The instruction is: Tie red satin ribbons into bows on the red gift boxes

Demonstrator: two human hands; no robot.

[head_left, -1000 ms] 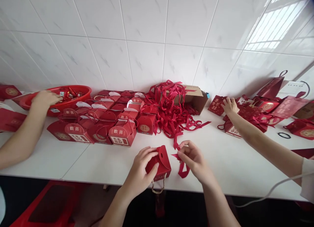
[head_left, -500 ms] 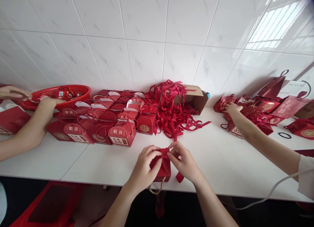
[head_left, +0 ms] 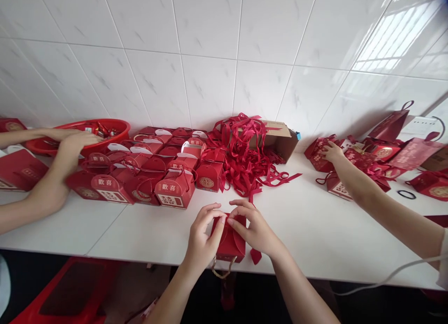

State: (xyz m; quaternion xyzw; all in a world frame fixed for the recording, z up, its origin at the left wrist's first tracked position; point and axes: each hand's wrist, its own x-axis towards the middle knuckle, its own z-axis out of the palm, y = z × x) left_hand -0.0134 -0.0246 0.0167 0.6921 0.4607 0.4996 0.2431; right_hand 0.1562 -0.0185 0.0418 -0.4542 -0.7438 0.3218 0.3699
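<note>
A small red gift box (head_left: 229, 245) with a twisted cord handle (head_left: 224, 272) at its near side sits at the table's front edge. My left hand (head_left: 205, 233) is at its upper left, thumb and fingertips pinched together over the top. From the right, my right hand (head_left: 255, 227) pinches at the same spot. Both seem to grip a red ribbon that is mostly hidden by the fingers. One loose ribbon end (head_left: 255, 255) lies on the table to the right of the box.
Rows of red gift boxes (head_left: 173, 189) stand at the left. A heap of red ribbons (head_left: 245, 170) spills from a cardboard box (head_left: 289, 144). Co-workers' hands reach into a red basin (head_left: 122, 128) at far left and among finished-looking boxes (head_left: 381, 151) at right.
My fingertips have shifted left over the box top and come closer together, showing more of its right side. At left, a co-worker's arm reaches further into the basin.
</note>
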